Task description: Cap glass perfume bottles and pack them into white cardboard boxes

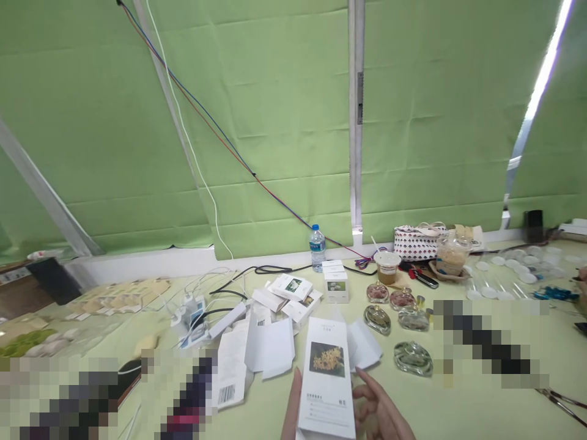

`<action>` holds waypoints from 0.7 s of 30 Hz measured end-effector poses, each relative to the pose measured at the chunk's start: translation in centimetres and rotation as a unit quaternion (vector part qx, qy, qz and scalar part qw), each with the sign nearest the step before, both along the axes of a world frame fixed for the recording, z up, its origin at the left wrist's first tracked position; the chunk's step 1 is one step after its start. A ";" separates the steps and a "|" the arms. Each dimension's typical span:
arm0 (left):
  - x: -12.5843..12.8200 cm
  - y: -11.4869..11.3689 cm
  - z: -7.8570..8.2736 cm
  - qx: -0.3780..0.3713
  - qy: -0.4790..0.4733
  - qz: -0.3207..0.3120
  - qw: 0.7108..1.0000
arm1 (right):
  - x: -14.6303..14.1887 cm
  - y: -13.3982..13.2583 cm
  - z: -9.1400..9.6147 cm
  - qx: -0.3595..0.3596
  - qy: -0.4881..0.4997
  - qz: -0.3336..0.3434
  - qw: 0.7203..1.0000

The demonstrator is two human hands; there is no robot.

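A white printed carton (328, 391) with a photo of orange-yellow flowers stands tilted in front of me. My left hand (291, 409) grips its left edge, the thumb along the side and the other fingers hidden behind it. At its right side is my right hand (383, 409), index finger stretched out and the others loosely bent. Whether those fingertips press on the carton I cannot tell. White flaps (364, 348) spread behind the carton. Left of it lie an unfolded white carton (270, 345) and one with a barcode (232, 366).
Glass bottles (413, 357) stand to the right, near a lidded cup (387, 267). Small white boxes (336, 284) and a water bottle (317, 249) are behind. A power strip (195, 321) with cables lies left, scissors (562, 403) far right. Pixelated patches hide parts of the table.
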State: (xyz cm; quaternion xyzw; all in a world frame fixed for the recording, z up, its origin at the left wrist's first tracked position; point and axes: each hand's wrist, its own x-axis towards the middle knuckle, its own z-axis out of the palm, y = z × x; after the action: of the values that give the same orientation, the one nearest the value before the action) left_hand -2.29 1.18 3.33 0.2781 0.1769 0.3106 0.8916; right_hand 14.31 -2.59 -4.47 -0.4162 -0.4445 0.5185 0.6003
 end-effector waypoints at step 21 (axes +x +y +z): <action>1.6 -3.7 -0.7 -0.038 -0.089 -0.003 0.995 | -1.6 -1.5 1.9 -0.010 0.088 0.029 0.996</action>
State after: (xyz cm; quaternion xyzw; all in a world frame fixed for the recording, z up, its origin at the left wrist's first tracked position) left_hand -0.70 -2.53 2.60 0.2154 0.1076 0.3242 0.9148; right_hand 12.74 -4.05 -2.58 -0.3619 -0.3970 0.5748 0.6172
